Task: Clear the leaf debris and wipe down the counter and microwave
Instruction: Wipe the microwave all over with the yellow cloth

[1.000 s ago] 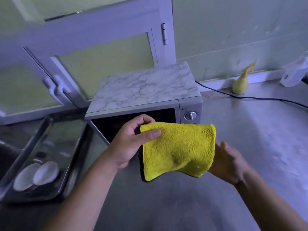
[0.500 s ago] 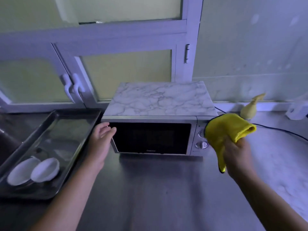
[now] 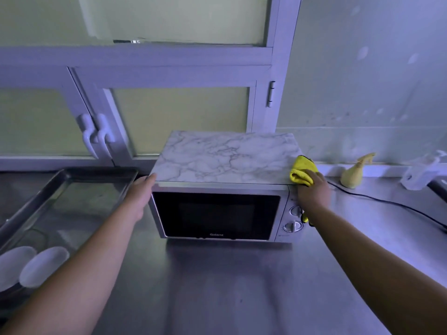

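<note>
A silver microwave (image 3: 215, 213) with a marble-patterned top (image 3: 225, 158) stands on the steel counter (image 3: 229, 286). My right hand (image 3: 313, 189) holds a bunched yellow cloth (image 3: 302, 170) and presses it on the top's front right corner. A tail of the cloth hangs beside the knobs (image 3: 294, 218). My left hand (image 3: 140, 192) rests with straight fingers against the microwave's upper left front corner. The microwave door is closed.
A metal tray (image 3: 72, 175) lies left of the microwave, with two white dishes (image 3: 43, 264) at its near end. A yellow spray bottle (image 3: 353, 175) and a black cord (image 3: 387, 201) sit to the right. Window handles (image 3: 96, 134) are behind.
My left hand let go of the cloth and moved to the microwave's left corner. My right hand took the cloth, bunched it and brought it up onto the top's right front corner.
</note>
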### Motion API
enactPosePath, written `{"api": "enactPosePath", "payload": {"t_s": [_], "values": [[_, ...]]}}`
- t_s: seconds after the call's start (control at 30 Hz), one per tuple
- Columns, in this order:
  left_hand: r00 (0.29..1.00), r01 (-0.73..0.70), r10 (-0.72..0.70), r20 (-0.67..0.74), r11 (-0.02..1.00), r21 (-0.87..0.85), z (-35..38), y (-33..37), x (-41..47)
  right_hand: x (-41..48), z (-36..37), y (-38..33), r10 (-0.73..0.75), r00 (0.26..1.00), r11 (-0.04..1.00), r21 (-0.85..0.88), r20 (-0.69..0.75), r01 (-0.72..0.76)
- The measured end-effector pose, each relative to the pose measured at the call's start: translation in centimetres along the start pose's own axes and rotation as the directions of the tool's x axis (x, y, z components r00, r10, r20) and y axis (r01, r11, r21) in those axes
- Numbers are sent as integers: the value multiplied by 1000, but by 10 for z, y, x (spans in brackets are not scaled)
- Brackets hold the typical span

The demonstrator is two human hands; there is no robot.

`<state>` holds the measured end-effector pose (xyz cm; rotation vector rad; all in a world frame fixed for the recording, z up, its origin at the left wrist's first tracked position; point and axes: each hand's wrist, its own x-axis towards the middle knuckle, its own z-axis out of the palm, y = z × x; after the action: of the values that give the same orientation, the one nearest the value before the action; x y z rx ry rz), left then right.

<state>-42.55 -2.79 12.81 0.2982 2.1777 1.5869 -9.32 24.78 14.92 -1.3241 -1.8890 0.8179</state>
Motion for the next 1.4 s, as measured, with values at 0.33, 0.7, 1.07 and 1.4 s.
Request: {"api": "enactPosePath", "payload": {"t_s": [0.33,0.7,1.07,1.4], "values": [[995,-76,71,-72,995,-66,12,-5,-2,8,-17,26,-2,988,947,317,154,-47],[971,-56,46,-235,998,-37,13,-33,-108,21,-17,42,183,972,762,604,146,-234],[939,-198,184,-289,980,-17,22,-47,-167,27,-9,39,335,937,673,671,97,-310],[939,-250,243,-244,968,3,0,-63,-143,7,-6,38,448,890,598,710,89,-372]]}}
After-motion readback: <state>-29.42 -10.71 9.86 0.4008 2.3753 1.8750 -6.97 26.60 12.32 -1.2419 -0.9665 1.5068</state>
